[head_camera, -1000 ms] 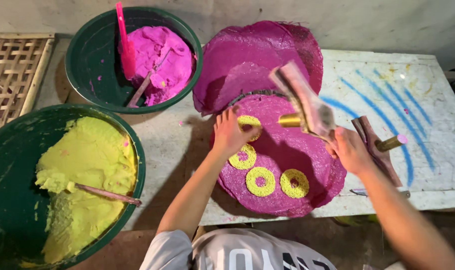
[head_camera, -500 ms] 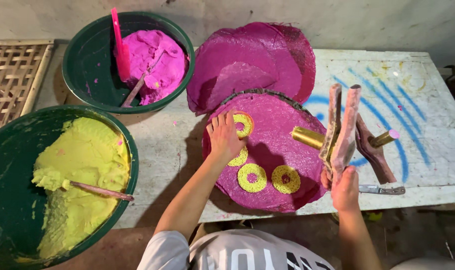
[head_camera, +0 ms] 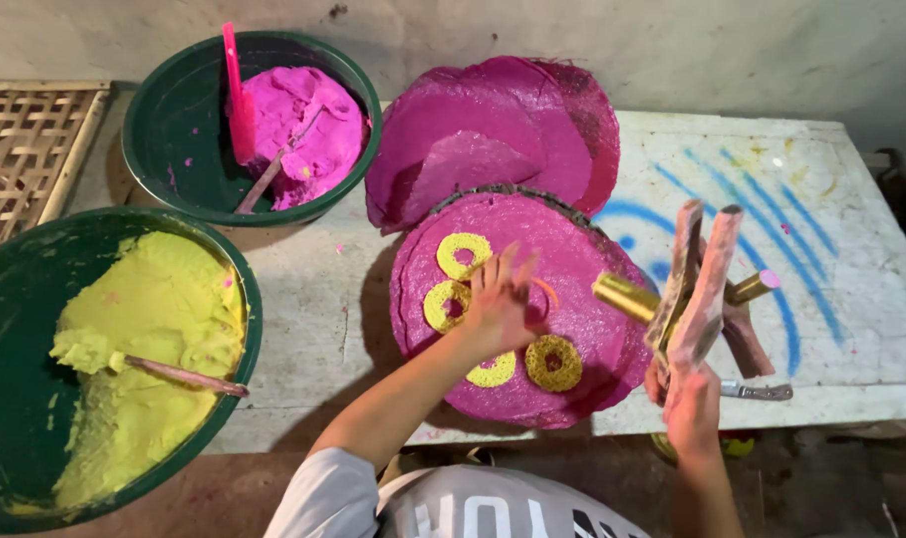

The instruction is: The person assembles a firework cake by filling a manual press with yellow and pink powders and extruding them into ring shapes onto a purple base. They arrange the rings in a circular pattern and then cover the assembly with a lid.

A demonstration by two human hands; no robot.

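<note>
**Inspector:** Report the layout, biggest items first.

**Operator:** I see a white table. Near left sits a green basin of yellow dough; far left, a green basin of pink dough. At centre lies a round pink sheet, with more pink sheets stacked behind it. Four yellow rings lie on the near sheet.

**Inspector:** And the hands?

**Operator:** My left hand rests on the sheet among the rings, fingers spread, gripping nothing. My right hand, at the table's near edge, is clenched around a hinged wooden press, held upright.
</note>
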